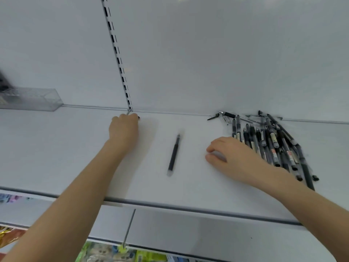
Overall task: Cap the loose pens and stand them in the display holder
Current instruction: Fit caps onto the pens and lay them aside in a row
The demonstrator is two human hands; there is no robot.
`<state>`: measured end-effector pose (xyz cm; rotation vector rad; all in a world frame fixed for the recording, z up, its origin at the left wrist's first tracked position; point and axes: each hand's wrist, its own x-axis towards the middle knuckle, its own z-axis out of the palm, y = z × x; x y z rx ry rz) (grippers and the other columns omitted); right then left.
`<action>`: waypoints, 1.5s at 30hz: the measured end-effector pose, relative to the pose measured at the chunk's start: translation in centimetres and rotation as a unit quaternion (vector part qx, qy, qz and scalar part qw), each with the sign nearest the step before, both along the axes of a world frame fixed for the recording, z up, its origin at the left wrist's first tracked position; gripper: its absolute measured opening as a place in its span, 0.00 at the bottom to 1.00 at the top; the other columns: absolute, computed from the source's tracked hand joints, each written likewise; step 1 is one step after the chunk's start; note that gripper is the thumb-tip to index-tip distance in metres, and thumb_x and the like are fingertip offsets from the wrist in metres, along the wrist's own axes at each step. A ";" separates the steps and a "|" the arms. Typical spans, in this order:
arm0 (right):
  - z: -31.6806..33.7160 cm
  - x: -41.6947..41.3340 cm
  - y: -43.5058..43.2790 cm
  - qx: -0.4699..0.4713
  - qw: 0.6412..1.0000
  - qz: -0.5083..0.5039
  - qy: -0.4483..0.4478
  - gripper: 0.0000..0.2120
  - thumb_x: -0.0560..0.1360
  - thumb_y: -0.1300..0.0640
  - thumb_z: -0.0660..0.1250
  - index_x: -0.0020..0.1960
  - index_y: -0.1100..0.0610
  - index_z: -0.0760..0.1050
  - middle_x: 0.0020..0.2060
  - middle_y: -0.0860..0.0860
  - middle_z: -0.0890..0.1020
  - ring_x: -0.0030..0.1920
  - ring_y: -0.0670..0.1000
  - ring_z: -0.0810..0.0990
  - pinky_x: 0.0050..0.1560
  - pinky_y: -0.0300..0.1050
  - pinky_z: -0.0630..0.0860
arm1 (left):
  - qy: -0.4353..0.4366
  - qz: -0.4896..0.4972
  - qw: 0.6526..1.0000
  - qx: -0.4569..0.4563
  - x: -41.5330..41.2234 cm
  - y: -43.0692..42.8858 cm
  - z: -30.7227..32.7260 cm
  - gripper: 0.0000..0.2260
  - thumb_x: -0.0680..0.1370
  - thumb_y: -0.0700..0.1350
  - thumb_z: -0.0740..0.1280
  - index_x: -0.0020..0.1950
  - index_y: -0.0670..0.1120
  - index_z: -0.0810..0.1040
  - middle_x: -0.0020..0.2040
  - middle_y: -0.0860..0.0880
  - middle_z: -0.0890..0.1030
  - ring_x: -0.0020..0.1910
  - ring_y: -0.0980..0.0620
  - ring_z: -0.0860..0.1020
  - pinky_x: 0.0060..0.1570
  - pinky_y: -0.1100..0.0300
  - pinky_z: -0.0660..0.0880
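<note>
your left hand [123,127] is up at the back edge of the shelf [75,148], right at the foot of the slotted upright [117,52]. its fingers curl down over a small dark bit [138,117], likely a cap, but i can't tell if you've got it pinched. your right hand [232,156] rests on the near ends of the pen pile [272,140] toward the shelf's right end, fingers loosely bent; whether thumb and forefinger hold anything, i can't tell. one black pen [174,155] lies alone mid-shelf, between your hands. the clear display holder [37,100] sits back left, well apart. pinch that bit by its closed end, line it up with the lone pen's tip, push straight till it seats. mind the pile near the front edge.
</note>
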<state>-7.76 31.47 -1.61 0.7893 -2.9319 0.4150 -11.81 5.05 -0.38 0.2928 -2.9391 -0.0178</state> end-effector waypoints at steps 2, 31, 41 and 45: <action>0.1 -0.1 -0.4 0.005 1.000 -0.009 -0.003 0.11 0.77 0.52 0.58 0.49 0.55 0.77 0.48 0.51 0.80 0.52 0.54 0.75 0.56 0.49 0.71 | -0.002 -0.008 1.000 0.019 -0.1 0.3 0.2 0.13 0.75 0.32 0.54 0.58 0.36 0.70 0.55 0.34 0.74 0.54 0.35 0.72 0.47 0.50 0.68; 7.9 -4.4 3.6 -0.322 0.942 -0.069 -0.066 0.06 0.78 0.57 0.60 0.52 0.56 0.73 0.35 0.49 0.79 0.36 0.49 0.77 0.44 0.46 0.77 | 0.125 -0.094 0.603 0.782 2.6 8.2 4.7 0.09 0.73 0.36 0.68 0.46 0.49 0.71 0.37 0.49 0.80 0.33 0.54 0.79 0.32 0.66 0.75; 7.6 1.1 11.1 -0.486 0.855 -0.109 -0.146 0.08 0.78 0.60 0.59 0.48 0.54 0.77 0.34 0.47 0.78 0.33 0.42 0.76 0.36 0.34 0.76 | 0.083 -0.145 0.528 0.833 4.8 13.8 4.9 0.08 0.75 0.32 0.62 0.37 0.42 0.71 0.33 0.46 0.84 0.36 0.51 0.84 0.36 0.66 0.78; 7.3 1.6 12.9 -0.501 0.847 -0.115 -0.140 0.05 0.77 0.60 0.62 0.47 0.58 0.76 0.32 0.48 0.80 0.30 0.43 0.76 0.33 0.35 0.75 | 0.072 -0.145 0.527 0.834 5.7 16.0 4.9 0.08 0.75 0.33 0.62 0.37 0.42 0.71 0.31 0.47 0.83 0.35 0.52 0.84 0.35 0.67 0.78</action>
